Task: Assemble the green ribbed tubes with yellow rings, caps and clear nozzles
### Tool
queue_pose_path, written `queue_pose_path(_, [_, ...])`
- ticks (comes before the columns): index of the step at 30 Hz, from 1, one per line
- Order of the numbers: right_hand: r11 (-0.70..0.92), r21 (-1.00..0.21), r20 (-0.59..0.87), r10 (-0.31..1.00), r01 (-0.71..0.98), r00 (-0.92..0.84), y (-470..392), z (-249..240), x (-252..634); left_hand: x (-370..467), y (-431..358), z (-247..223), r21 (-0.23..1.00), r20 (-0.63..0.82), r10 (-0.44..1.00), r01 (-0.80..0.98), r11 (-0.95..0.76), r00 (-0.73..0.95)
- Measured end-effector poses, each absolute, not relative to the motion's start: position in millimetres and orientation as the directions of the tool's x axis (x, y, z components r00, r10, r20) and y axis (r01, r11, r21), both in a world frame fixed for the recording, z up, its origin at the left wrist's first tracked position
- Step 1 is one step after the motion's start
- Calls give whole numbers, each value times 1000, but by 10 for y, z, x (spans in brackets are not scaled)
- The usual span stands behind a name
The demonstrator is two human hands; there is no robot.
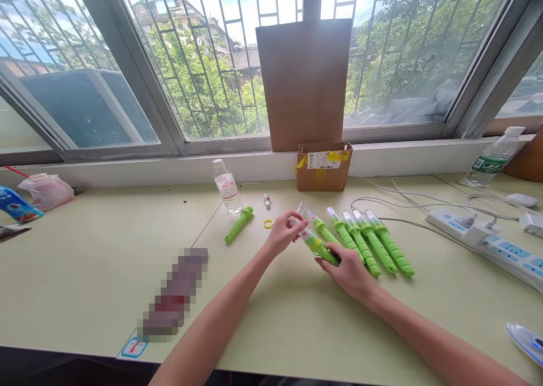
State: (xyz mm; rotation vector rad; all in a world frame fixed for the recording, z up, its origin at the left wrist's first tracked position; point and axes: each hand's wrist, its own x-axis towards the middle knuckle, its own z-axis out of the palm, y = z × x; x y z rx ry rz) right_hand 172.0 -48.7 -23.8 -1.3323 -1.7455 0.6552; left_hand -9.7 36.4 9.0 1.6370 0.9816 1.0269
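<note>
Two hands on one green tube (324,254) — near side of the cardboard box (323,178)
Watching remotely, I'm seeing the right hand (350,270) gripping its green body while the left hand (282,233) is pinching its clear end. More green tubes (376,244) are lying side by side, near and right of the box — a yellow ring (268,220) is sitting near and left of it.

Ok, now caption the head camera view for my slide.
Left hand and right hand on one clear-tipped green stick, beside a row of similar sticks on a pale table.
</note>
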Motion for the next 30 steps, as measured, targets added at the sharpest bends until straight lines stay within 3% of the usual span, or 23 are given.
queue_pose_path(8, [191, -882, 209, 978, 431, -6, -471, -285, 1727, -111, 381, 119, 997, 71, 926, 14, -82, 371])
queue_pose_path(21, [93, -958, 75, 994, 272, -79, -475, -260, 1727, -137, 401, 101, 991, 29, 904, -132, 30, 426])
queue_pose_path(30, [129, -918, 152, 988, 374, 32, -457, -301, 1749, -99, 379, 84, 994, 46, 918, -114, -1, 394])
